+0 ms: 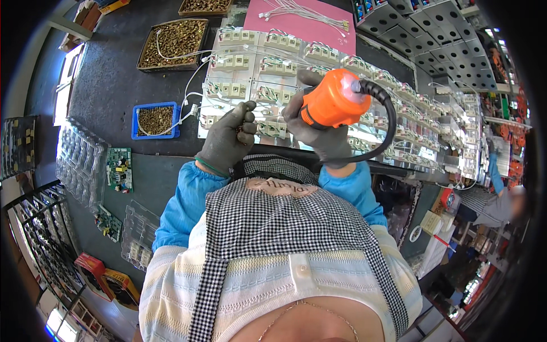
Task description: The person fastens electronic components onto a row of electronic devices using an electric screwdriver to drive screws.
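My right hand [319, 132], in a grey glove, is wrapped round an orange electric screwdriver [336, 101] with a black cable [390, 122] curving off it. The tool's tip is hidden beneath its body and my hand. My left hand [227, 141], also gloved, has its fingers curled closed over the near left edge of the panel; what they hold, if anything, is hidden. Beneath both hands lie metal panels [250, 73] with rows of white connector blocks [232, 90] and short green and white wires. A white cable [191, 85] with small plugs runs left from the panels.
To the left stand a blue tray [175, 132] and a brown box [203, 48], both with small brass-coloured parts. White wire leads [302, 10] lie on a pink sheet [325, 35] at the back. Clear plastic trays [82, 165] and green circuit boards [119, 169] sit at lower left. A co-worker [498, 208] is far right.
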Demonstrator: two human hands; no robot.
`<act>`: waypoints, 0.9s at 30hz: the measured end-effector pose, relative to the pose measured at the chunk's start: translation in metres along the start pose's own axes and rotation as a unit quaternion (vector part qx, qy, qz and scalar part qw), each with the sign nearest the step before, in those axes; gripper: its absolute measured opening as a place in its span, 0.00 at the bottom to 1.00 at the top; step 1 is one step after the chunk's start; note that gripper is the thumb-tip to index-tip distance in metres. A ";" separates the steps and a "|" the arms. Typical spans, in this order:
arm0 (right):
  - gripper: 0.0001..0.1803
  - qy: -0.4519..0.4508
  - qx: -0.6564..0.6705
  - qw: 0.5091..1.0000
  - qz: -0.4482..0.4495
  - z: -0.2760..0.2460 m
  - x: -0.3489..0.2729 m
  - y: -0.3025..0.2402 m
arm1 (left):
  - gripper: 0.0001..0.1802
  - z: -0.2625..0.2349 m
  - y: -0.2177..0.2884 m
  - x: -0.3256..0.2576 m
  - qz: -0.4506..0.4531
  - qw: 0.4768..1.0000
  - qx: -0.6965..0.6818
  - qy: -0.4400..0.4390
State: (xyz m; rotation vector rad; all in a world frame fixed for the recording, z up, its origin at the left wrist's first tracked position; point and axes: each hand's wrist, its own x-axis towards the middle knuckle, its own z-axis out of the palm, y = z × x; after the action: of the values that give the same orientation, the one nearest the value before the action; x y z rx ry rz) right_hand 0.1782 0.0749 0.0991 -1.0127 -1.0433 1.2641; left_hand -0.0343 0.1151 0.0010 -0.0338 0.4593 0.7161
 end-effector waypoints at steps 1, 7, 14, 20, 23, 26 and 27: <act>0.29 -0.011 -0.023 1.000 -0.004 -0.004 0.000 -0.003 | 0.14 0.000 -0.002 -0.001 0.001 1.000 -0.001 -0.001; 0.38 -0.003 0.045 0.954 -0.296 -0.017 0.002 -0.059 | 0.16 0.021 -0.016 -0.001 -0.025 0.993 0.118 0.001; 0.38 0.155 0.083 0.949 -0.263 -0.018 -0.010 -0.052 | 0.20 0.049 -0.029 0.001 -0.036 0.978 0.202 -0.019; 0.34 0.225 0.117 0.925 -0.284 -0.035 -0.013 -0.052 | 0.20 0.049 -0.031 0.009 -0.033 0.975 0.221 0.018; 0.32 0.209 0.150 0.931 -0.259 -0.040 -0.012 -0.049 | 0.20 0.051 -0.033 0.010 -0.054 0.976 0.209 0.000; 0.31 0.237 0.153 0.926 -0.252 -0.040 -0.005 -0.042 | 0.21 0.058 -0.032 0.016 -0.040 0.973 0.225 0.032; 0.31 0.257 0.164 0.921 -0.241 -0.041 -0.003 -0.040 | 0.21 0.060 -0.031 0.015 -0.033 0.960 0.275 0.042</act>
State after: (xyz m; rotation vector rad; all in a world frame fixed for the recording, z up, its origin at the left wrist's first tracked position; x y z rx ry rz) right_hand 0.2268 0.0690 0.1287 -0.7097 -0.5889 0.6777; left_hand 0.0188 0.1122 0.0447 0.4427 0.7222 0.5035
